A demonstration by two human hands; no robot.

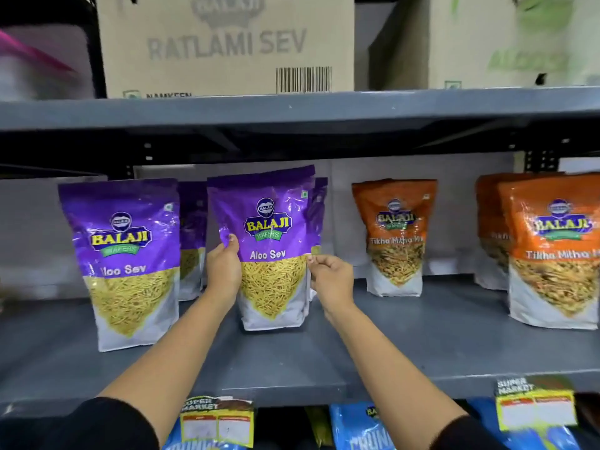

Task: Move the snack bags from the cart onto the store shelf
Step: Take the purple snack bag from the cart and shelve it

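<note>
Fingers (231, 242) of the left hand (223, 271) were wrapped round the left edge of an upright purple plastic Aloo Sev snack bag (271, 251), thumb on the front face and the rest hidden behind it. Fingers (312, 258) of the right hand (331, 280) were drawn together in a pinch at the same bag's right edge, just at the line where the purple print met the clear window; whether they actually gripped the film could not be told. Both forearms reached in from below, with dark sleeves at the picture's bottom edge.

That held bag stood with its base on the grey metal store shelf (292, 362), roughly at the middle of the board, and a further purple bag (319, 203) stood close behind its right shoulder. To the left of the held bag stood a second purple Aloo Sev bag (125, 264), apart from it and nearer the shelf front, with another purple bag (192, 241) partly hidden in between and further back. To the right of the held bag, well apart, stood an orange Tikha Mitha Mix bag (396, 237), and beyond it a row of like orange bags (552, 254).

Above the held bag, on the upper shelf board, sat a brown cardboard carton printed RATLAMI SEV (227, 43). Below it, yellow price tags (217, 422) hung from the shelf's front lip, over blue packets (357, 430).
</note>
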